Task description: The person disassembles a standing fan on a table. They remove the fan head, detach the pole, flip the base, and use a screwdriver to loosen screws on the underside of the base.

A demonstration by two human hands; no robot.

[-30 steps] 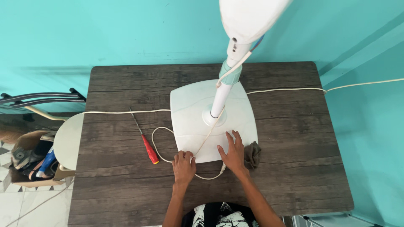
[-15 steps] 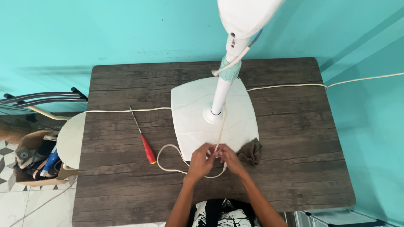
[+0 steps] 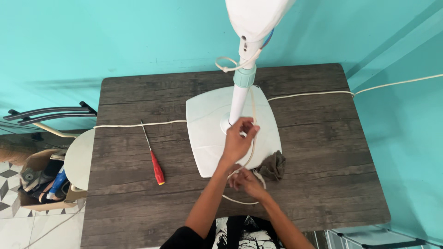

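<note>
A white pedestal fan stands on a dark wooden table [image 3: 323, 138], with its square base [image 3: 205, 133] in the middle and its pole [image 3: 239, 99] rising toward me. My left hand [image 3: 238, 139] is raised over the base beside the pole and pinches the fan's cream power cord [image 3: 253, 108]. My right hand [image 3: 247, 182] sits lower, at the base's near edge, closed on a loop of the same cord. A short coil of cord hangs at the pole's collar [image 3: 226, 64].
A red-handled screwdriver [image 3: 156, 167] lies left of the base. A brown rag [image 3: 273, 165] sits at the base's right corner. Cord runs off both table sides. A round chair [image 3: 78, 157] and a box of tools [image 3: 39, 182] stand at the left.
Both hands came off the table and base and took up the cord. My left hand has since risen along it toward the pole, and the loop on the table has shrunk.
</note>
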